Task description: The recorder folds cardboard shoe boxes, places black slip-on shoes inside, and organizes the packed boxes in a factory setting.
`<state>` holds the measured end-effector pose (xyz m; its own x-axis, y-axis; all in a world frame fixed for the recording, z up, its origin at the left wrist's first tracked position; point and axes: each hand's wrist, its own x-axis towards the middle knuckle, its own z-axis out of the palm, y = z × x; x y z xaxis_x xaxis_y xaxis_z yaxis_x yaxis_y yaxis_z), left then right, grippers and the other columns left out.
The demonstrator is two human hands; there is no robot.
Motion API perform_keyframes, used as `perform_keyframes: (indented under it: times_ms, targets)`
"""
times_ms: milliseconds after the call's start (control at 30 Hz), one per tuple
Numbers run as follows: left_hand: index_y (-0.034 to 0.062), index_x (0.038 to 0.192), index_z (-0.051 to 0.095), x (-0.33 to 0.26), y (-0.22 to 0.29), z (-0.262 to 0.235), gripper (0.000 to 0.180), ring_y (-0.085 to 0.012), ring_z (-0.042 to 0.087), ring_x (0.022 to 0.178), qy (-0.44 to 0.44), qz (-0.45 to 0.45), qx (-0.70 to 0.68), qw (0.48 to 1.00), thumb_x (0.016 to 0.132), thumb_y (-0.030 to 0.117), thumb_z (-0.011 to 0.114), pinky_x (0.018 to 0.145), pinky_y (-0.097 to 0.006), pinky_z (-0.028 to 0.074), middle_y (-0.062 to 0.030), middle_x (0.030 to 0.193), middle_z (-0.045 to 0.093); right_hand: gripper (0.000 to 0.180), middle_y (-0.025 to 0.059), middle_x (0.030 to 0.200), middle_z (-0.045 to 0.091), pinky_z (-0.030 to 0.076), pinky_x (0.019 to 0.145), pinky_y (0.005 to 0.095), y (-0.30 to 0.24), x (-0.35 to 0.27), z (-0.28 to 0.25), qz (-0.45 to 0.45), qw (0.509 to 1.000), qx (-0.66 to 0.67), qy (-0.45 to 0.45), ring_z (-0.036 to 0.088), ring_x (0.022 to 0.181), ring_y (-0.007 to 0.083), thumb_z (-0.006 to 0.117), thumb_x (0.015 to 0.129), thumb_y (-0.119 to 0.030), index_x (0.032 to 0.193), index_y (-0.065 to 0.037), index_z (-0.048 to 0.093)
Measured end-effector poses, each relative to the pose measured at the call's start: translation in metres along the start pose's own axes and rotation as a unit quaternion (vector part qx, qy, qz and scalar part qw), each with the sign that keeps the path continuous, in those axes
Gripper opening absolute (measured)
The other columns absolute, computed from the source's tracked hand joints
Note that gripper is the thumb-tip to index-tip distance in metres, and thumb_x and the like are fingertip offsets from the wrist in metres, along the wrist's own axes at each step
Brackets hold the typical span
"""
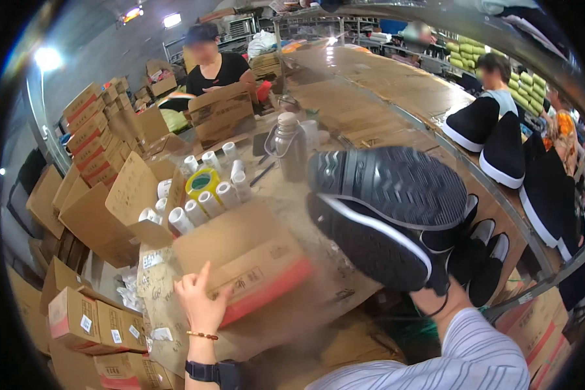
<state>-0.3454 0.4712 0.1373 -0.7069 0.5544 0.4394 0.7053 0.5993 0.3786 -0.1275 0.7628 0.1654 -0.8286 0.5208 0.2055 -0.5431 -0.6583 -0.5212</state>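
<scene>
My left hand (201, 296) is at the near left corner of a closed brown cardboard box (240, 250) with a red band along its side. Its fingers are spread, the fingertips over or against the box; I cannot tell how firmly they touch. At the right, my right hand (439, 299) grips a pair of black shoes (390, 188) at one end, holding them up over the table. One shoe shows its dark ridged sole, the other a white sole edge. A thin dark cord hangs by the right hand, whose fingers are partly hidden behind the shoes.
Beyond the box stand white label rolls (181, 221), a yellow tape roll (203, 184) and a metal flask (289, 146). More black shoes line the rack (500, 146) at right. Stacked cartons (97, 318) fill the left. A person (218, 75) works across the table, others farther right.
</scene>
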Motion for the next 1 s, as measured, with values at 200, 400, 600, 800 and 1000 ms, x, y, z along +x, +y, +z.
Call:
perform_keyframes:
  times_ms: [200, 400, 600, 800, 1000]
  targets:
    - [0.0215, 0.090, 0.073, -0.059, -0.008, 0.026, 0.024, -0.0237, 0.046, 0.087, 0.130, 0.029, 0.115, 0.984, 0.067, 0.018, 0.072, 0.084, -0.042, 0.031, -0.0018, 0.084, 0.049, 0.047, 0.0086, 0.115, 0.059, 0.043, 0.093, 0.0297, 0.041, -0.035, 0.004, 0.023, 0.999, -0.032, -0.008, 0.055, 0.104, 0.0162, 0.054, 0.092, -0.036, 0.127, -0.005, 0.049]
    - [0.0121, 0.104, 0.068, -0.064, 0.058, 0.027, 0.029, -0.0229, 0.047, 0.102, 0.047, 0.048, -0.151, 0.986, 0.075, 0.005, 0.063, 0.092, -0.039, 0.032, -0.0050, 0.105, 0.055, 0.047, 0.0089, 0.118, 0.057, 0.043, 0.093, 0.0300, 0.060, -0.045, 0.006, 0.032, 0.996, -0.077, -0.005, 0.055, 0.105, 0.0163, 0.054, 0.092, -0.035, 0.128, -0.005, 0.048]
    - [-0.0066, 0.141, 0.022, -0.041, 0.121, -0.022, 0.077, -0.0195, 0.041, 0.123, -0.041, 0.011, -0.698, 0.715, 0.082, 0.011, 0.067, 0.104, -0.031, 0.031, -0.0129, 0.137, 0.041, 0.047, 0.0093, 0.120, 0.056, 0.043, 0.093, 0.0302, 0.081, -0.045, 0.017, 0.036, 0.993, -0.116, -0.015, 0.054, 0.107, 0.0164, 0.054, 0.092, -0.034, 0.129, -0.005, 0.046]
    - [0.0105, 0.110, 0.065, -0.029, 0.004, -0.005, 0.042, -0.0301, 0.060, 0.092, 0.171, 0.157, -0.072, 0.970, 0.069, 0.002, 0.068, 0.076, -0.035, 0.051, -0.0121, 0.102, 0.060, 0.038, 0.0091, 0.116, 0.058, 0.047, 0.088, 0.0300, 0.113, -0.033, 0.017, 0.040, 0.988, -0.133, -0.068, 0.056, 0.103, 0.0179, 0.058, 0.089, -0.016, 0.124, -0.003, 0.050]
    - [0.0137, 0.096, 0.069, -0.041, -0.012, 0.027, 0.026, -0.0266, 0.060, 0.090, -0.017, 0.169, -0.017, 0.985, 0.071, 0.007, 0.065, 0.075, -0.036, 0.051, -0.0076, 0.100, 0.063, 0.017, 0.0165, 0.107, 0.062, 0.049, 0.080, 0.0385, 0.132, 0.038, 0.091, -0.414, 0.657, -0.582, -0.242, 0.060, 0.093, 0.0346, 0.067, 0.070, 0.002, 0.082, 0.001, 0.056]
